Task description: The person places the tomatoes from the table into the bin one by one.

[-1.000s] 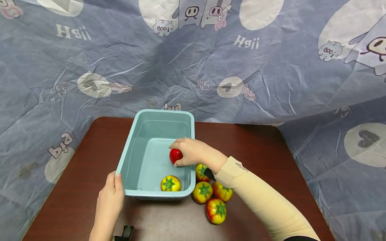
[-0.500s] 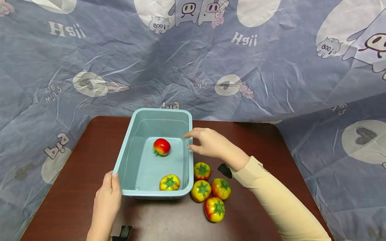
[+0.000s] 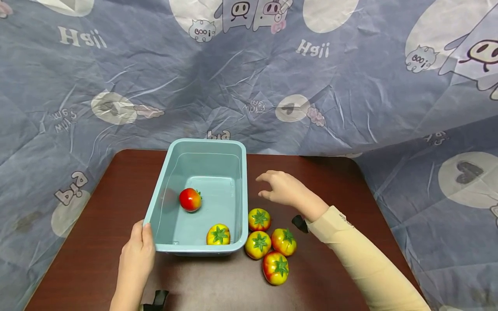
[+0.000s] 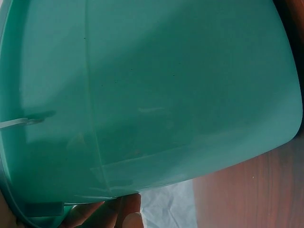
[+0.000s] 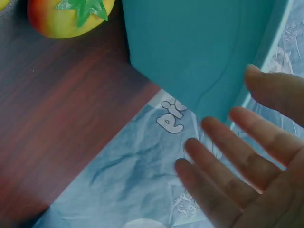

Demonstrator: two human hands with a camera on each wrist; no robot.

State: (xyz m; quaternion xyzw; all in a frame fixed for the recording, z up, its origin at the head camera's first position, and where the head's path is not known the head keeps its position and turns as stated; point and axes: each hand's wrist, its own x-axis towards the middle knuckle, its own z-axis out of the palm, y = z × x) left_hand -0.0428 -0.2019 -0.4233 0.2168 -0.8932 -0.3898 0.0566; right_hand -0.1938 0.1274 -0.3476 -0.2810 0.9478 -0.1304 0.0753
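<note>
Two prints [image 3: 82, 38] read "Haii"; left grip [image 3: 137, 250] holds the tub [image 3: 245, 190], right grip [image 3: 285, 188] relaxed.

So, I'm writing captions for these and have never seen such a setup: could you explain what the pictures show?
There's no machine here, just a person's two bare hands. The wide picture comes from a camera worn on the head, looking forward and down. The two close ones come from cameras on the wrists, each looking at that hand's work.

On the brown table stands a blue-green tub. Inside lie a red fruit and a yellow fruit, both shiny and tomato-like. Four other fruits sit to its right.

The left hand holds the tub's near left corner. The right hand holds nothing.
</note>
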